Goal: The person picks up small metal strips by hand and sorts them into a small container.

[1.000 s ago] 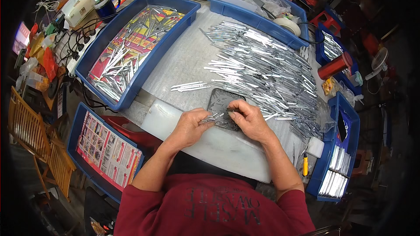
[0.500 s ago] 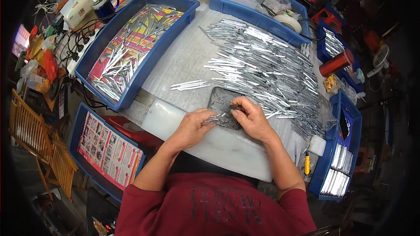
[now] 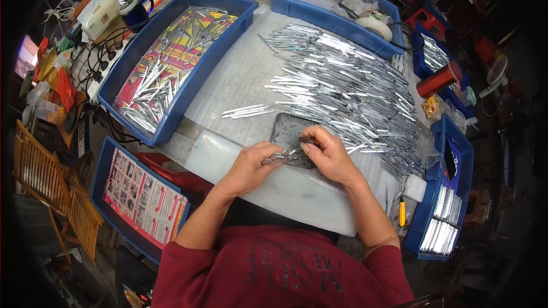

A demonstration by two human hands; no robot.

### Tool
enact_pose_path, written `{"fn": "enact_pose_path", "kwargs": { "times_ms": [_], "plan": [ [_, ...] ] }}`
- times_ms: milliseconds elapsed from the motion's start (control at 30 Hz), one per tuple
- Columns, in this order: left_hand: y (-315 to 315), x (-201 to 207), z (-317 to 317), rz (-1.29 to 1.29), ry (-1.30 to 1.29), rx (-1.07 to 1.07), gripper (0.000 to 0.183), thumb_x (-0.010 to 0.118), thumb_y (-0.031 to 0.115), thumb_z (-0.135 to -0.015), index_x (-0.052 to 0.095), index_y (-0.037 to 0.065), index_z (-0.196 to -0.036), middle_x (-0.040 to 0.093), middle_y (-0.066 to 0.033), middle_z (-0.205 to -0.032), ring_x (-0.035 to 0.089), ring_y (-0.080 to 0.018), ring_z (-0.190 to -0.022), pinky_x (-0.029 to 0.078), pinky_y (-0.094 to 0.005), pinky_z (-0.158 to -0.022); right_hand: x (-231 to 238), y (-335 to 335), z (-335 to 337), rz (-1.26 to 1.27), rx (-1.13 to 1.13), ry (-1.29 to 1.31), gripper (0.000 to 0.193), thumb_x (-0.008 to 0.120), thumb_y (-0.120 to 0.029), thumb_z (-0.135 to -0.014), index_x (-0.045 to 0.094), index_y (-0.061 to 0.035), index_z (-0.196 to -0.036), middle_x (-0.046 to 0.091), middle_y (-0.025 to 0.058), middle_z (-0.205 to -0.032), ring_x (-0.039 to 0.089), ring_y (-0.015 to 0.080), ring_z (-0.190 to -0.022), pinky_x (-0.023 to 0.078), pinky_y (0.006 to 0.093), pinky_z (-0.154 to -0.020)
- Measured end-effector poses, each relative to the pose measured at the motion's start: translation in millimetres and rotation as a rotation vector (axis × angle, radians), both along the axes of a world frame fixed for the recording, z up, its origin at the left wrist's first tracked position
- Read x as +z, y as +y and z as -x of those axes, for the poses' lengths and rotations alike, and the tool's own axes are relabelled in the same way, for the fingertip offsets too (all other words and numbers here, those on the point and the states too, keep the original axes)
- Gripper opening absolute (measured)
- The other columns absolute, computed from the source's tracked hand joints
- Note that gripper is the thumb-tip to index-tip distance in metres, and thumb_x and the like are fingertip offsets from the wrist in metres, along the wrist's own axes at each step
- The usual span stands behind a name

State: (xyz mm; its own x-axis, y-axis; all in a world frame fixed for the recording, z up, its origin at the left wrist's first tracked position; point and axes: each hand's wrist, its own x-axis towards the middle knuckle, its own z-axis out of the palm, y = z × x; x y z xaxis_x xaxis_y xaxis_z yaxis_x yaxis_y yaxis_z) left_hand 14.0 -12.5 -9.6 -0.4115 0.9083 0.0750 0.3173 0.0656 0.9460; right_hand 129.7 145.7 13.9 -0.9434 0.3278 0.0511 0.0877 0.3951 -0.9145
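Above the near edge of a dark shallow tray (image 3: 283, 124) of small metal pins, both my hands are close together. Several thin silver metal strips (image 3: 283, 155) stick out of my left hand (image 3: 255, 162), pinched between thumb and fingers. My right hand (image 3: 325, 149) is closed just to the right, its fingertips over the tray in a pinch; whatever lies between them is too small to make out. A big heap of flat silver strips (image 3: 342, 80) spreads behind and right of the tray. A few loose strips (image 3: 248, 110) lie to its left.
A blue bin (image 3: 208, 60) with scattered strips stands at left, another blue bin (image 3: 391, 51) at the back. On the right are a yellow-handled screwdriver (image 3: 402, 214), a white block (image 3: 414, 188) and a blue bin (image 3: 415, 234) with stacked strips. A white board (image 3: 217, 151) lines the near edge.
Almost nothing differs. Both hands keep their places over the tray, and the view has shifted very slightly.
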Motion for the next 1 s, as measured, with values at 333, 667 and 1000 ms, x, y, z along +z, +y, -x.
{"fn": "enact_pose_path", "kwargs": {
  "times_ms": [333, 667, 1000],
  "plan": [
    [-0.4, 1.1, 0.2, -0.009, 0.145, 0.024, 0.021, 0.063, -0.002, -0.069, 0.06, 0.004, -0.088, 0.053, -0.0072, -0.072, 0.052, -0.0178, -0.064, 0.04, -0.0274, -0.056, -0.3, -1.1, -0.5, -0.015, 0.033, 0.056, 0.013, 0.054, -0.004, -0.079, 0.051, -0.0011, -0.091, 0.049, -0.0002, -0.07, 0.042, 0.0052, -0.059, 0.035, 0.0203, -0.051],
    [-0.9, 0.2, -0.5, -0.039, 0.266, 0.025, 0.025, 0.062, -0.004, -0.066, 0.06, 0.006, -0.088, 0.052, -0.0078, -0.07, 0.053, -0.0217, -0.063, 0.04, -0.0302, -0.055, 1.3, 0.3, -1.6, -0.072, 0.077, 0.051, 0.014, 0.053, -0.002, -0.076, 0.051, -0.0012, -0.09, 0.05, 0.0022, -0.071, 0.045, 0.0077, -0.061, 0.038, 0.0225, -0.054],
    [-0.4, 3.3, 0.3, -0.057, 0.394, -0.006, 0.027, 0.06, -0.006, -0.064, 0.06, 0.007, -0.088, 0.05, -0.008, -0.069, 0.053, -0.0231, -0.063, 0.041, -0.0311, -0.055, 17.9, 1.2, 5.8, -0.155, 0.205, -0.056, 0.02, 0.049, -0.003, -0.078, 0.046, -0.0033, -0.097, 0.056, 0.0125, -0.081, 0.057, 0.0275, -0.072, 0.044, 0.0344, -0.065]
  ]
}}
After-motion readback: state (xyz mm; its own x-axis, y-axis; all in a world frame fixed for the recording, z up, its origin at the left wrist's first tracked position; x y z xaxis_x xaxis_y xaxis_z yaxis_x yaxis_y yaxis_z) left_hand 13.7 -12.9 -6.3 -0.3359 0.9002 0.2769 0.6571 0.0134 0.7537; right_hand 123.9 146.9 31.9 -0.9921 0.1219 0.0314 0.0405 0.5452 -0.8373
